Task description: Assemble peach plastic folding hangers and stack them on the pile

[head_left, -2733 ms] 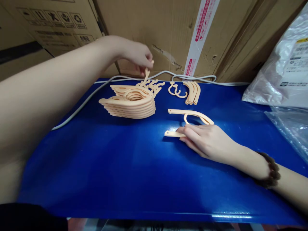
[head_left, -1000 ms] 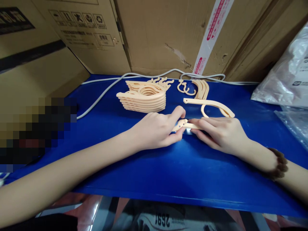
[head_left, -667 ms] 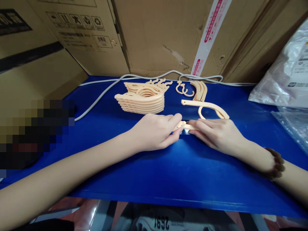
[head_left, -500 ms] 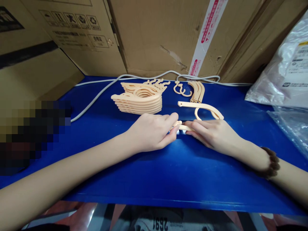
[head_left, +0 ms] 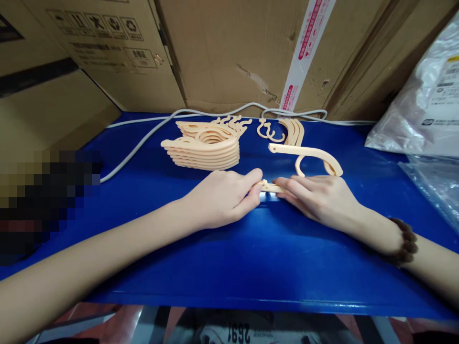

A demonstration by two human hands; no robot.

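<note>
Between my two hands is a cream plastic clothes hanger [head_left: 268,187], mostly covered by the fingers. My left hand [head_left: 229,197] pinches its left end between thumb and bent fingers. Gripping the right side, my right hand [head_left: 311,195] has its fingers closed over the plastic. A curved cream hanger arm [head_left: 308,151] with a hole at its end sticks out beyond my right hand, with a rounded hook [head_left: 299,165] below it. Whether these join the piece between my fingers is hidden. Behind my left hand lies a stack of folded cream hangers [head_left: 204,150].
Loose hanger hooks [head_left: 267,130] and several curved arms [head_left: 293,131] lie at the back of the blue table [head_left: 229,258]. A white cable [head_left: 143,138] runs along the rear. Cardboard boxes [head_left: 229,52] stand behind; plastic-wrapped packages [head_left: 412,110] are at right.
The curved arm by my right hand has shifted slightly up and to the right. More of the piece between my hands shows now, as my left fingertips have drawn slightly left.
</note>
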